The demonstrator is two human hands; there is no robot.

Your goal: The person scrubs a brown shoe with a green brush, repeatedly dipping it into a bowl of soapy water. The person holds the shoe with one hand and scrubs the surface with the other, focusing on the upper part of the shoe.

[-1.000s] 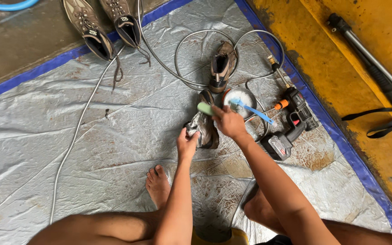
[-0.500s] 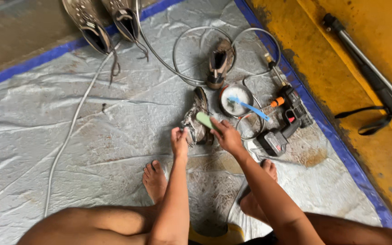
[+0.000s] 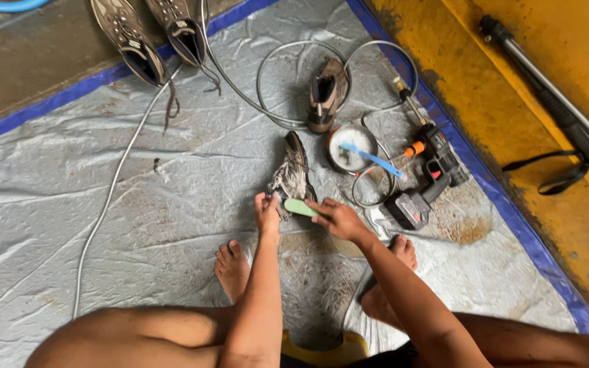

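Head | left hand (image 3: pixel 266 212) grips muddy shoe (image 3: pixel 292 176) | right hand (image 3: pixel 335 218) holds green, seemingly plastic brush (image 3: pixel 300 206)

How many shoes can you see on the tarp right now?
4. Two brown lace-up shoes at the top edge, one dark shoe inside the hose loop, and one muddy shoe held by the left hand. None seems hidden.
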